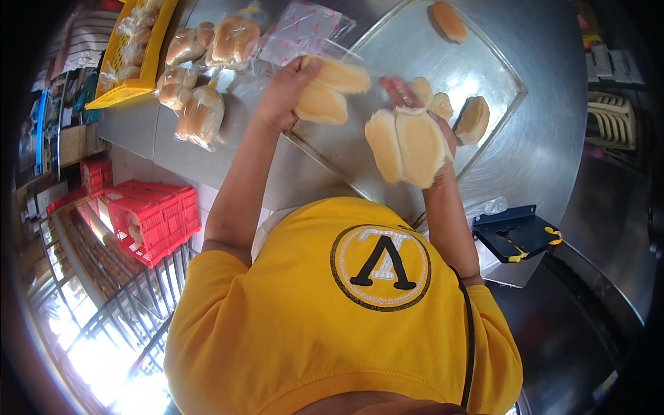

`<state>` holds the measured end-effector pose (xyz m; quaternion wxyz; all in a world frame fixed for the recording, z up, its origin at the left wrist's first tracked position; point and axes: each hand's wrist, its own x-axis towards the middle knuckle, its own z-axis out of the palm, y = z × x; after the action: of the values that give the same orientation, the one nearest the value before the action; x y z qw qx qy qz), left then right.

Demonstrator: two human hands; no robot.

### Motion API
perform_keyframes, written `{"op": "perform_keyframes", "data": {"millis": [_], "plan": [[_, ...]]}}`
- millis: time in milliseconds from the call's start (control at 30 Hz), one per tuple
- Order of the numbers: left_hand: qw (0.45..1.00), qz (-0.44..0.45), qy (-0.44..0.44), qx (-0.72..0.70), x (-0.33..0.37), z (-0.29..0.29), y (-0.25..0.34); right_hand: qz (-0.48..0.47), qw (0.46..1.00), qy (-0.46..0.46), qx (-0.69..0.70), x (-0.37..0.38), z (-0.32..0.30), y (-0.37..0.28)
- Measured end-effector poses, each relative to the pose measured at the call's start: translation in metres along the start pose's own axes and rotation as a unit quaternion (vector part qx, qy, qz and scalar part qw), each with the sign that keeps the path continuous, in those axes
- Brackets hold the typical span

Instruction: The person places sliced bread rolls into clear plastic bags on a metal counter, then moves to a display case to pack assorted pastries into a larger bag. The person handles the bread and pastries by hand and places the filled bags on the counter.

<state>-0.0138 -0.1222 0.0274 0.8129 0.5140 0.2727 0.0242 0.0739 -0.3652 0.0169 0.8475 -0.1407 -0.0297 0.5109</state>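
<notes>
Two joined bread rolls [324, 102] are gripped at one end by my left hand [282, 95], over the near left edge of a metal baking tray [387, 52]. My right hand [445, 138] is closed round another joined pair of rolls [419, 146], their pale torn edges showing; most of its fingers are hidden behind the bread. Just beyond the left hand lies a stack of clear plastic bags [304, 29] with pinkish print. Loose rolls lie on the tray: one near the far edge [449, 22], one by the right hand [473, 120], and smaller-looking ones [440, 106] partly hidden.
Several bagged packs of rolls [200, 114] stand on the steel table to the left. A yellow crate [123, 91] with more bagged bread is at the far left. Red crates [153, 214] stand lower left. A dark bracket-like stand [515, 232] is near the right edge.
</notes>
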Motion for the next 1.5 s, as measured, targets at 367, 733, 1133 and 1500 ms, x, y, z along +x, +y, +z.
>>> {"op": "perform_keyframes", "data": {"millis": [367,733,1133,1500], "plan": [[0.752,0.482,-0.019,0.449,-0.056,0.087,-0.007,-0.224,0.930,0.193,-0.217,0.020,0.046,0.011],[0.948,0.145,-0.039,-0.279,-0.083,0.031,0.014,-0.401,0.627,0.090,-0.662,-0.004,0.113,0.003],[0.918,0.217,0.113,-0.311,-0.174,-0.046,0.002,-0.201,0.398,-0.079,-0.891,-0.051,-0.042,0.085],[0.890,0.228,-0.222,-0.328,-0.202,0.053,0.019,-0.030,0.225,-0.045,-0.973,-0.052,0.073,0.039]]}}
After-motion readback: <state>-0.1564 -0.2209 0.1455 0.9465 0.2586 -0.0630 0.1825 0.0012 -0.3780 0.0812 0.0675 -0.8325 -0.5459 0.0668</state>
